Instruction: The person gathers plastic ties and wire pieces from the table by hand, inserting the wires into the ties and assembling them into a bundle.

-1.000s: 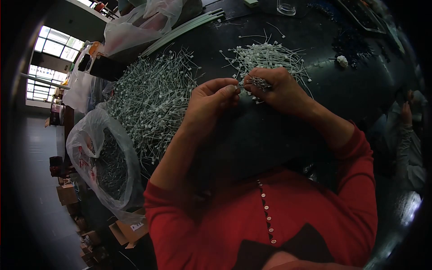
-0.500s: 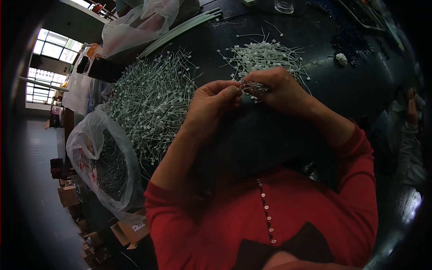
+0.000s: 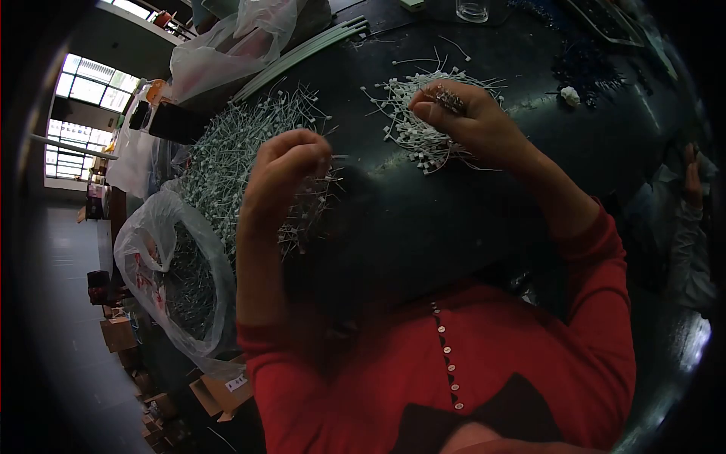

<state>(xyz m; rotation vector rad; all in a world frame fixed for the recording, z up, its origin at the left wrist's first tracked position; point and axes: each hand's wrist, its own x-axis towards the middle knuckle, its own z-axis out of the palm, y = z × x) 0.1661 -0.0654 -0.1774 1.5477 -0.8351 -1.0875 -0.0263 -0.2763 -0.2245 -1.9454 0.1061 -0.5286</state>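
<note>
So, what's each hand doing here?

The left hand [image 3: 283,172] is curled in, thumb and fingers pressed together. Can't tell if there's anything between them, the fingertips are too dim. It's over the right-hand side of the big pile [image 3: 231,147] of thin pale stems with little white heads.

And the right one?

The right hand [image 3: 478,121] is wrapped around a bunch of thin brownish pieces [image 3: 448,100], ends poking out between thumb and forefinger. Too small for me to say what they are, tbh. It hangs over a smaller pile [image 3: 412,135] of those white-headed stems, which fans out around and beneath it.

Are the hands touching?

Nope, well apart, with bare dark table [image 3: 408,219] between and in front of them.

What else is around?

Left of the left hand and nearer the body, an open plastic bag [image 3: 134,234] with thin dark stuff inside. Beyond the left hand, some long pale green strips [image 3: 306,57]. Off to the right of the right hand, a small white lump [image 3: 569,96] beside a dark, bristly heap [image 3: 590,69]. Beyond that hand, a clear glass [image 3: 472,10].
</note>
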